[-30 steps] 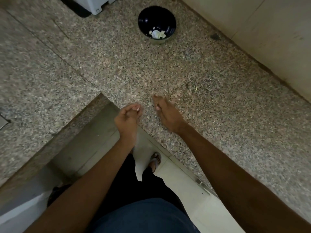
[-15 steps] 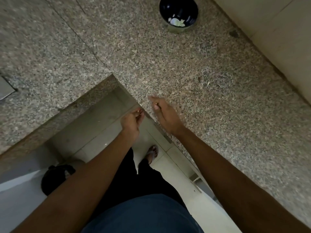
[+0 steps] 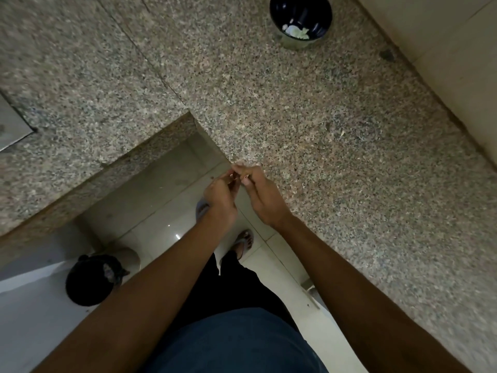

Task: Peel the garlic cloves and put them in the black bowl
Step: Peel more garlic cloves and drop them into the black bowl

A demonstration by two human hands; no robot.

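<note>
Bare counter [image 3: 309, 125] up to black bowl [image 3: 300, 12]

Dim, flat indoor light, wide-angle view.
Forearms and torso underexposed near the bottom. Small specular glints on the glossy floor tiles [image 3: 172, 232] below the desk [image 3: 322, 125]. Granite grain smeared by motion blur toward the desk's far-left corner; fingers [image 3: 243, 175] soft. Straight desk edges bow near the frame borders. No hard shadows.
</note>
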